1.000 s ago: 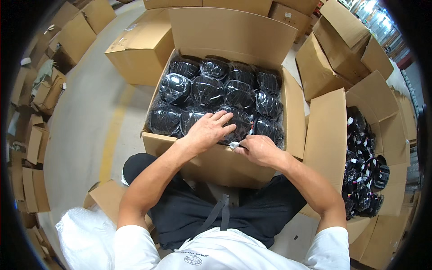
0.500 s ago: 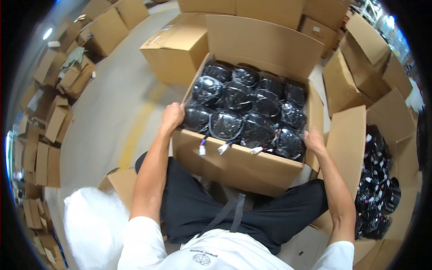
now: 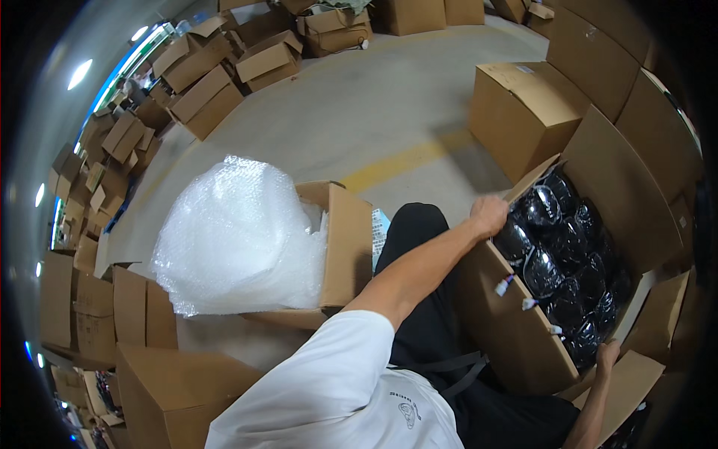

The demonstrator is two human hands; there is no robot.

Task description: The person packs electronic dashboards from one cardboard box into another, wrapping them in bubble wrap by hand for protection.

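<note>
An open cardboard box stands at my knees on the right side of the view. Rows of rounded black parts in clear plastic wrap fill it. Several white cable connectors hang over its near wall. My left hand is closed on the box's left rim, by the corner. At the opposite rim, my right hand grips the box, its fingers partly hidden.
A carton holding a big bundle of bubble wrap stands at my left. Beyond the filled box is a closed carton. More cartons line the far left. Another open carton sits at the lower right.
The view has swung to the left, so the filled box now appears farther right and the bubble wrap shows fully. Both hands keep their hold on the box's rims.
</note>
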